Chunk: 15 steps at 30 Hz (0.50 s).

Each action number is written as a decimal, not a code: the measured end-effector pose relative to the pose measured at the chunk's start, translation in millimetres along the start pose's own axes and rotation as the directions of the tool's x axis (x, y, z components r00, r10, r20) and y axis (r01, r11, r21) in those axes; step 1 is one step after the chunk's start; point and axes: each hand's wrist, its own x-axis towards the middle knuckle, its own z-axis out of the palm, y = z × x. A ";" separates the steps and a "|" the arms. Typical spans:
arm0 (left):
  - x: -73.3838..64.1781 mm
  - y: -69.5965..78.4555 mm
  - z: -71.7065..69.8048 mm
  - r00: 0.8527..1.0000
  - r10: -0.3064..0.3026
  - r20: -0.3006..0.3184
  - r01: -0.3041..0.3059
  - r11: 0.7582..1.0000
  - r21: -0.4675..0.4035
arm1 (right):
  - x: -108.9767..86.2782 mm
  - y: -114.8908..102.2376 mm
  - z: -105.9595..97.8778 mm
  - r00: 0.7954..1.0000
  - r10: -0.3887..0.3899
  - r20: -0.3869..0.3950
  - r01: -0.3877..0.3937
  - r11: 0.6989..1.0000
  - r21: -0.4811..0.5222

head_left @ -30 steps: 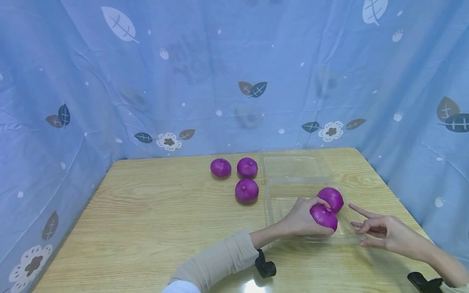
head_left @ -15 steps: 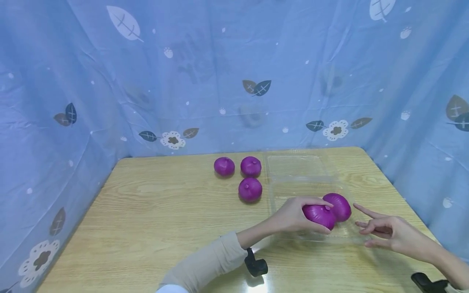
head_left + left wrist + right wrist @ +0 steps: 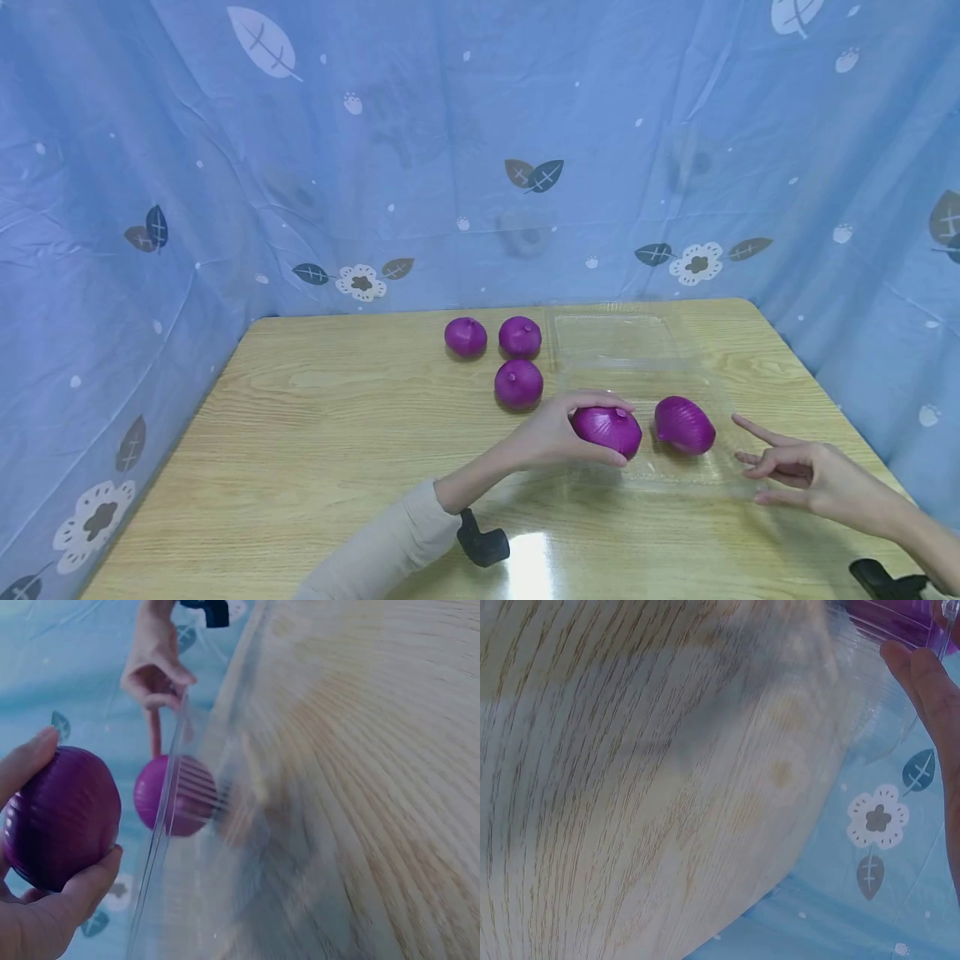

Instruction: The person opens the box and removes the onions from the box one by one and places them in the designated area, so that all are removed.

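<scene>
My left hand (image 3: 562, 433) grips a purple onion (image 3: 609, 432), thumb on the near side and fingers over the top, above the left part of a clear plastic box (image 3: 637, 382). Inside the box, to the right, a second purple onion (image 3: 684, 426) lies tipped on its side. In the left wrist view the held onion (image 3: 64, 817) sits between thumb and fingers. My right hand (image 3: 813, 479) is at the box's right end, index finger stretched out, other fingers bent, fingertips right at the rim. The right wrist view shows its fingers (image 3: 922, 679) beside the clear wall.
Three more purple onions stand left of the box: a back-left onion (image 3: 466, 337), a back-right onion (image 3: 520, 337) and a nearer onion (image 3: 518, 383). The box's lid (image 3: 611, 337) lies folded back behind it. A blue curtain (image 3: 420, 167) surrounds the wooden table (image 3: 337, 450).
My left hand has moved left with its onion, away from the onion at the right, so a gap now shows between them. My right hand keeps its place at the box.
</scene>
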 end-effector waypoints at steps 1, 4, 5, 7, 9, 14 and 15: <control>-2.4 -0.5 -3.0 1.000 -0.009 -0.012 0.009 1.000 0.001 | 0.6 0.0 -0.4 1.000 0.000 0.003 0.000 1.000 0.005; -8.9 -1.5 -11.0 0.999 -0.019 -0.040 0.019 1.000 0.007 | 1.6 -1.2 -1.0 1.000 0.013 0.009 -0.013 1.000 0.011; -11.1 -1.7 -13.3 0.999 -0.019 -0.049 0.019 1.000 0.009 | 1.8 -1.6 -1.0 1.000 0.016 0.010 -0.016 1.000 0.010; -15.6 -2.4 -17.4 0.998 -0.022 -0.064 0.023 1.000 0.011 | 1.9 -2.1 -0.6 1.000 0.015 0.013 -0.015 1.000 0.008; -21.0 -3.4 -21.6 0.997 -0.029 -0.073 0.030 1.000 0.010 | 1.9 -2.2 -0.3 1.000 0.011 0.015 -0.011 1.000 0.006; -35.2 -8.7 -30.8 0.995 -0.052 -0.087 0.053 0.999 0.003 | 1.4 -0.5 0.0 1.000 0.013 0.020 -0.013 1.000 0.003; -38.1 -10.2 -32.4 0.995 -0.057 -0.087 0.057 0.998 -0.005 | 1.0 -0.1 -0.1 1.000 0.012 0.020 -0.012 1.000 0.002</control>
